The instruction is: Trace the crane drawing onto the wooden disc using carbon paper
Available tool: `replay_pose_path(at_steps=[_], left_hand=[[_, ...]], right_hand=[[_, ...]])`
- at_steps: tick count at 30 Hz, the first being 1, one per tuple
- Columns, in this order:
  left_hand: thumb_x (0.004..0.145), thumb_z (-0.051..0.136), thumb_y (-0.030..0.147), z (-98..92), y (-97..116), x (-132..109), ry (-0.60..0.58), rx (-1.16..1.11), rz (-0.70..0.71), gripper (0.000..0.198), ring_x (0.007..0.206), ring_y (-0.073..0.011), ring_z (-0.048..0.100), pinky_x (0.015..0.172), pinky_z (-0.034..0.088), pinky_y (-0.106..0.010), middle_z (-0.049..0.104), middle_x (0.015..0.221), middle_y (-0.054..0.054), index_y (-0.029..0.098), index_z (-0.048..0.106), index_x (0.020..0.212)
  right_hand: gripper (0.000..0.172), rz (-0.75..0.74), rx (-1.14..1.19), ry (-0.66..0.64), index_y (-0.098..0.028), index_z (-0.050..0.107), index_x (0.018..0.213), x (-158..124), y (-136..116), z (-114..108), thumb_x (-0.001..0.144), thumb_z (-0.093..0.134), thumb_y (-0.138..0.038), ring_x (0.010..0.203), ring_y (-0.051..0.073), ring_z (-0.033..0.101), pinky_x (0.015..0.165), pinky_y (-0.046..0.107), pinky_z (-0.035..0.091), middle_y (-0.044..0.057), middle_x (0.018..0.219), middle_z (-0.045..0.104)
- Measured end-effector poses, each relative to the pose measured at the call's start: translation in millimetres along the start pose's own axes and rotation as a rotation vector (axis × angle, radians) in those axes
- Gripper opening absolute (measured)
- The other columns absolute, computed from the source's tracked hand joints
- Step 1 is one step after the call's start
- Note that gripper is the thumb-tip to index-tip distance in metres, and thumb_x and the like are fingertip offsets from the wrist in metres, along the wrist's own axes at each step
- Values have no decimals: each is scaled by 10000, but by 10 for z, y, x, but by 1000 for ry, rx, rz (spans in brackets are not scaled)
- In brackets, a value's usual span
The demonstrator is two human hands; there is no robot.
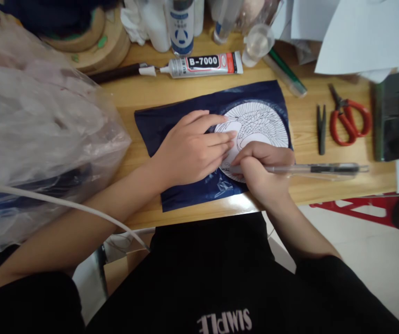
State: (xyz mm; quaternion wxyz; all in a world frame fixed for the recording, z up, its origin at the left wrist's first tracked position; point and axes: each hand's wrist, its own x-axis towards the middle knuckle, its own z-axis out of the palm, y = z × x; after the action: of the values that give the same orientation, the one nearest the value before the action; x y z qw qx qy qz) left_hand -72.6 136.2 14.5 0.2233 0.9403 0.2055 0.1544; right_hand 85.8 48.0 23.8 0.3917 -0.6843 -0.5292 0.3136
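Note:
A round white paper (264,118) printed with black feather-like line work lies on a dark blue sheet (185,197), which rests on the wooden table. My left hand (196,148) lies flat with outstretched fingers, its fingertips on the left side of the paper disc. Gripped in my right hand (265,171) is a clear-barrelled pen (328,170), its back end pointing right. The pen's tip is at the lower left part of the disc, largely hidden by my fingers.
Along the back are a B-7000 glue tube (204,65), a small bottle (180,28) and a clear cup (258,44). Tweezers (321,130), red-handled pliers (350,120) and a phone (396,116) lie right. Plastic bags (39,125) and a white cable (63,202) are at left.

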Motion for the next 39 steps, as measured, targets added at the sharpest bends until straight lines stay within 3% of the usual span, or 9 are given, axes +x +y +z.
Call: replay_pose_path(at_steps=[26,32,39], left_hand=[[987,398,294,3,8,4,-9,37,-8,296,1287,-242,516,1144,353,-505,698,1170,31,278,685,1059],[1006,346,295,-24,22,14,-34,41,-22,338,1297,-230,501,1139,349,-471,691,1180,39,227,670,1075],[998,371,283,11,2,1,49,121,52,332,1244,-254,556,1047,450,-472,702,1156,56,231,698,1023]], right_hand=[[233,3,41,42,-213,596,520,2,5,2,699,485,-113,462,103,478,469,258,378,-21,488,570],[253,-20,36,50,-205,588,496,5,-2,-4,692,467,-101,455,93,478,477,255,384,-24,479,564],[260,-3,55,55,-212,557,473,1,-6,-1,689,460,-104,469,105,503,468,254,398,-17,491,584]])
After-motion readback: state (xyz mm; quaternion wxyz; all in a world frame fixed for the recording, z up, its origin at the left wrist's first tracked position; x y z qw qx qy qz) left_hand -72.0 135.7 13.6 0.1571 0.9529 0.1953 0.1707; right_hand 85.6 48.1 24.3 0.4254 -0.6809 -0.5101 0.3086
